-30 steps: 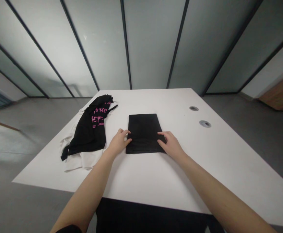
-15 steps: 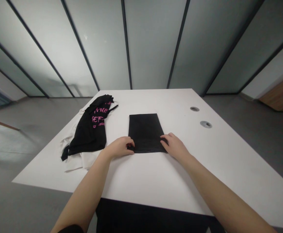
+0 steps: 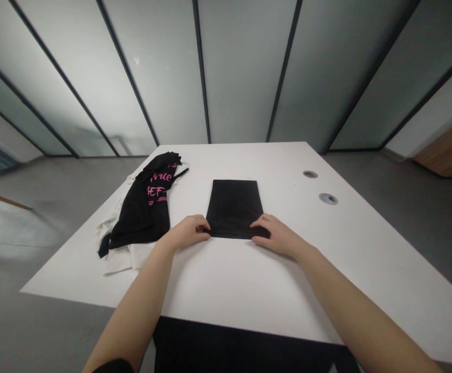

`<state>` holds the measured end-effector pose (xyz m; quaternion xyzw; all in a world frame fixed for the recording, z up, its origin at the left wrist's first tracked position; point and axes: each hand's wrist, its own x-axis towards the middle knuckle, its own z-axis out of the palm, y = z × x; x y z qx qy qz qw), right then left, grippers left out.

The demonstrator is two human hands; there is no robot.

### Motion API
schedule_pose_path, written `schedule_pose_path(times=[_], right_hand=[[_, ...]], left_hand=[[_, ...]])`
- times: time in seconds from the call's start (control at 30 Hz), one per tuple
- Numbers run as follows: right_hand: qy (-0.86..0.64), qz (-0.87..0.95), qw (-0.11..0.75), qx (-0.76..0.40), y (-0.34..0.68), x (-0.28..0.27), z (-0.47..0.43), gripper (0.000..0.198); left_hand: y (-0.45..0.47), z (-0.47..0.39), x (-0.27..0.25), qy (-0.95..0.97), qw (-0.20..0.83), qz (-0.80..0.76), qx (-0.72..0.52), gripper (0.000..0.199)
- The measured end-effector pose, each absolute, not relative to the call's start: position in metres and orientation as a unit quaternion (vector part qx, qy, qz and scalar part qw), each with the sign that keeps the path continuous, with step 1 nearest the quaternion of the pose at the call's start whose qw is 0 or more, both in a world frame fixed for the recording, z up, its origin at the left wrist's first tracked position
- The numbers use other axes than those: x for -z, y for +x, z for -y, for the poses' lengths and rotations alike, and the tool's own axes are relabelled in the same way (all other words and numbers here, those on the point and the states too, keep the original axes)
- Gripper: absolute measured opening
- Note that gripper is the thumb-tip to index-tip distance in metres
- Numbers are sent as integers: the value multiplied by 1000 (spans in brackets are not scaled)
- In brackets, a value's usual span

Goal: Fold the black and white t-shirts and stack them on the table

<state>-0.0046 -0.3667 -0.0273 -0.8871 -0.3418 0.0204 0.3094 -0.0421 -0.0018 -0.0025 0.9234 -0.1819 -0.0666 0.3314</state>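
Note:
A folded black cloth [image 3: 234, 207], flat and roughly rectangular, lies on the white table in front of me. My left hand [image 3: 190, 231] grips its near left corner, thumb low and fingers curled over the edge. At the near right corner, my right hand [image 3: 274, 234] pinches the fabric the same way. Layers of the fold show along the near edge. What kind of garment it is, I cannot tell.
To the left on the table [image 3: 226, 290] lies a black garment with pink lettering [image 3: 144, 207], on top of white cloth [image 3: 122, 259]. Two round grommets [image 3: 329, 199] are set in the tabletop at right. Frosted glass panels [image 3: 241, 72] stand behind the table.
The folded black cloth has turned slightly, its far edge shifting right and its near edge moving a little away from me. Both hands have moved slightly with its corners.

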Motion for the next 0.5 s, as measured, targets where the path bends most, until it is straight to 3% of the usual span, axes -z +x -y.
schedule_pose_path(times=[0.27,0.5], right_hand=[[-896,321,297,-82,10,28,390,24],[-891,332,295,-88,15,30,399,29]], left_hand=[[-40,-4,0,929,321,152,99,14],[-44,3,4,933,323,149,51,43]])
